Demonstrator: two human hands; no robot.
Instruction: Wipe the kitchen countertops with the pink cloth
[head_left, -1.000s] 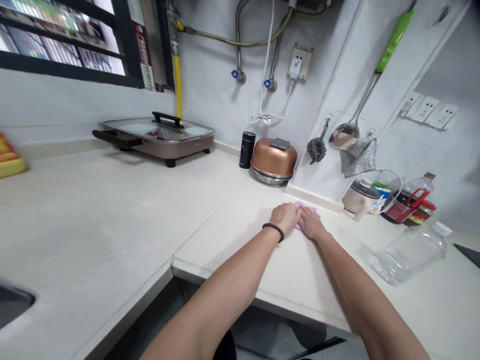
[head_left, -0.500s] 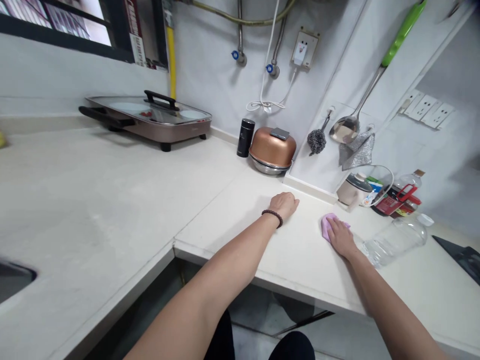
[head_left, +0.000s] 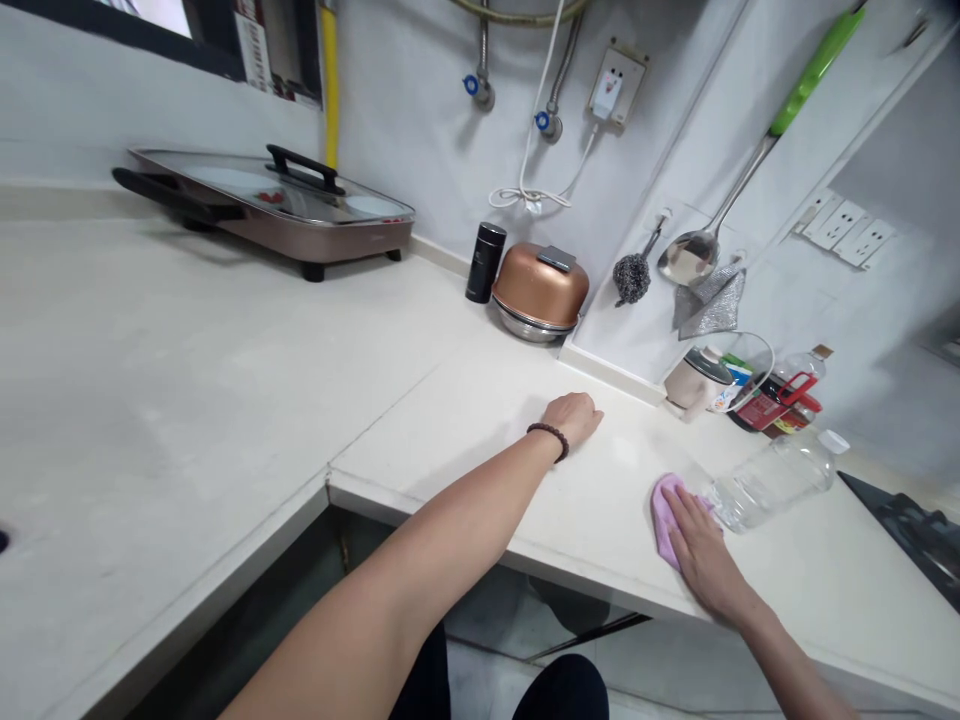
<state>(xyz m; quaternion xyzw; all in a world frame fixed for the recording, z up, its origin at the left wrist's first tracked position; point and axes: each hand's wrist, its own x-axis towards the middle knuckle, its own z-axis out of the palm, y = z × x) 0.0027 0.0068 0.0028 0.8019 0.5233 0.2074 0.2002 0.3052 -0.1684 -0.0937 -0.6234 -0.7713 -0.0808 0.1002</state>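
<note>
My right hand (head_left: 701,550) presses a folded pink cloth (head_left: 664,520) flat against the white countertop (head_left: 465,440), its fingers laid over the cloth. Just beyond that hand a clear plastic bottle (head_left: 780,478) with a white cap lies on its side, its base close to the knuckles. My left hand (head_left: 571,418), with a dark beaded bracelet at the wrist, rests on the counter as a closed fist; no object shows in it. Its fingertips are turned under and hidden.
A lidded electric pan (head_left: 330,240) stands at the back left. Along the wall are a black flask (head_left: 486,262) and a copper-coloured bowl (head_left: 541,285) over a steel one. A small pot (head_left: 697,380) and several bottles crowd the right corner. The counter's front edge (head_left: 600,578) runs below my arms.
My right hand has slid the pink cloth toward me, nearer the front edge. The left fist keeps its place on the counter. The view has shifted slightly.
</note>
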